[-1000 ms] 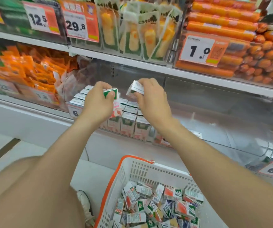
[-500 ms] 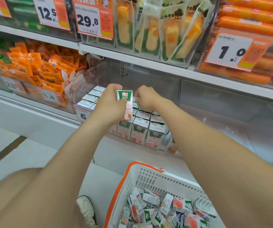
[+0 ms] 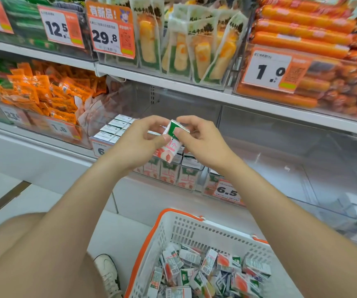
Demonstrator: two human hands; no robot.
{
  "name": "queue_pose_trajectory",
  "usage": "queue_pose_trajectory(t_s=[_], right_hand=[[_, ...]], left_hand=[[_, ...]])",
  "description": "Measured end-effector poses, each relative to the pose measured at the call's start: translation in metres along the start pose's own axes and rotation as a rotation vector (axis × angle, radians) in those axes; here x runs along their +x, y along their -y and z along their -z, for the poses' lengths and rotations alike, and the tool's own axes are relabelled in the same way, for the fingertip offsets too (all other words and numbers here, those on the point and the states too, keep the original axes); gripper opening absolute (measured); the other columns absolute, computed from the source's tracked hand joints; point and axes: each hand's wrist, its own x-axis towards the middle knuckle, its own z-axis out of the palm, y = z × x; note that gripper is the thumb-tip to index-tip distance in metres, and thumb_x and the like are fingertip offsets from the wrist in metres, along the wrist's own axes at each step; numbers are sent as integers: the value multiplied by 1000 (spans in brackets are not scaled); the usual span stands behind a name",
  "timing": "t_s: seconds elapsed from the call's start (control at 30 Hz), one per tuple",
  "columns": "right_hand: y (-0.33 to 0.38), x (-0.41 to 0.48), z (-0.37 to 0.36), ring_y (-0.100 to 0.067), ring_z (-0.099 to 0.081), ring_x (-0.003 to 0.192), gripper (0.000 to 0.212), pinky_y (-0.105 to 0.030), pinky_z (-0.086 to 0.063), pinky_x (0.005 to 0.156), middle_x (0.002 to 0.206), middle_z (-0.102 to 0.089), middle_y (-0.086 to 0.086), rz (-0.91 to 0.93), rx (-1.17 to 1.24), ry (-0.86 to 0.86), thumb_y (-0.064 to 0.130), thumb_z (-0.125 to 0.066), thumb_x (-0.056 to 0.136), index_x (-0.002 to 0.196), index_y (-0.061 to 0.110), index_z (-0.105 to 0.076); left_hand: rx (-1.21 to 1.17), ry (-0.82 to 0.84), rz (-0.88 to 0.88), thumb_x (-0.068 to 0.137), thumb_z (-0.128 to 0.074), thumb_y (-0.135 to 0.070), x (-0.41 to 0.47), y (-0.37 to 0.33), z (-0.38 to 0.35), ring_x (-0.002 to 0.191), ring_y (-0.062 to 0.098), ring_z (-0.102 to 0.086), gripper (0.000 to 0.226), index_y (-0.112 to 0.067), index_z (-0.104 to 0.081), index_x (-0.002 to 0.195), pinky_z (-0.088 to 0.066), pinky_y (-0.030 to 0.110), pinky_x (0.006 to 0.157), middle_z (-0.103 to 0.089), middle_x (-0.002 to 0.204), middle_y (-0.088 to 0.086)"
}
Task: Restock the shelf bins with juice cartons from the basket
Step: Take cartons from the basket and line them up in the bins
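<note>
A small juice carton (image 3: 171, 141), white with a green top and a peach picture, hangs tilted above the shelf bin (image 3: 117, 138). My left hand (image 3: 139, 143) pinches its left side and my right hand (image 3: 201, 140) pinches its right side at the green top. Below them the clear bin holds rows of upright juice cartons (image 3: 169, 173). A white basket with an orange rim (image 3: 173, 231) stands on the floor at the bottom, with several loose cartons (image 3: 205, 272) piled inside.
A 6.5 price tag (image 3: 227, 191) hangs on the bin front. To the right lies a large clear bin (image 3: 302, 168). Orange snack packs (image 3: 44, 91) fill the bin at left. Sausages (image 3: 302, 39) and packaged snacks (image 3: 184, 50) sit on the shelf above. My shoe (image 3: 107, 274) is by the basket.
One second ago each hand held its own carton over the bin. The right hand put its carton down, then came over to the left hand's carton, which both hands now hold.
</note>
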Motion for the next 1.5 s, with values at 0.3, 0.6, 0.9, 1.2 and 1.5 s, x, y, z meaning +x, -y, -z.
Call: queue_pose_trajectory(t_s=[0.3,0.6,0.9,1.2,1.5], right_hand=[[-6,3,10,-20,-66,96,29,-37,-50,91,106,-71,3,107,-364,-318,24,-61,95,124,19,-65],[-12,57,-17,-42,-61,104,12,-37,-38,74,108,-55,-17,-8,-824,-54,5,-66,98,106,6,-57],[-10,81,-14,-28,-39,67,34,-32,-27,49,78,-34,-6,-174,-875,291,-7,-49,91,70,15,-33],[2,-13,-9,-37,-63,95,22,-42,-51,73,104,-65,-12,247,-863,21,12,-52,88,105,9,-66],[-64,-163,-9,-35,-60,70,22,-34,-42,58,75,-67,-9,33,-789,376,28,-41,85,81,23,-62]], left_hand=[[678,-58,-92,108,-50,-37,4,35,-17,135,36,-46,44,-18,-50,147,-38,48,112,-51,145,11],[1046,238,-30,104,-22,-71,-4,51,-34,157,42,-7,66,-37,-16,160,0,66,125,-12,171,5],[1059,194,-53,108,-28,-61,-3,50,-38,150,41,-21,54,-33,-27,154,-10,67,122,-27,163,6],[871,-175,-214,90,-69,-34,-26,36,-47,101,29,-45,29,-18,-52,108,-43,42,80,-53,109,5],[931,769,8,96,-64,-34,-84,77,-112,93,19,-57,10,-28,-61,104,-53,37,84,-61,99,-6]])
